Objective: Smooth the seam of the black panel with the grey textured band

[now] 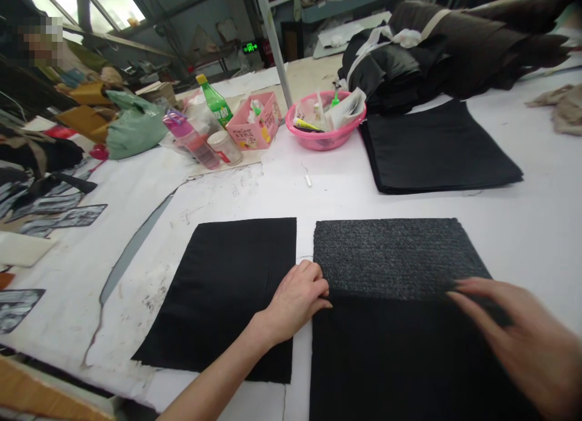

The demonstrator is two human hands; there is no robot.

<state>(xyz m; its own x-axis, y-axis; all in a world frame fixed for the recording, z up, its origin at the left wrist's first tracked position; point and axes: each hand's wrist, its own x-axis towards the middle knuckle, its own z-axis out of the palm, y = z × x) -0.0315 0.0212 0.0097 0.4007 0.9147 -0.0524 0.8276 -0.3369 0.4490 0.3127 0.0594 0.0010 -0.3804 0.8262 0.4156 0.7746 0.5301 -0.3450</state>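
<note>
Two black fabric pieces lie side by side on the white table [318, 185]. The right piece [400, 348] has its far part folded over, showing a grey ribbed underside [391, 251]. My left hand [297, 300] pinches the left edge of that fold, fingers curled on the cloth. My right hand [518, 336] rests flat on the fold's right side, fingers stretched out and slightly blurred. The left piece [227, 300] lies flat and untouched beside my left wrist.
A stack of black fabric [436, 148] lies farther back on the right, with dark bundles [454, 45] behind it. A pink basin [325, 121], a pink box [257, 124], bottles [193, 139] and a green bag [134, 127] stand at the back. A person sits at far left.
</note>
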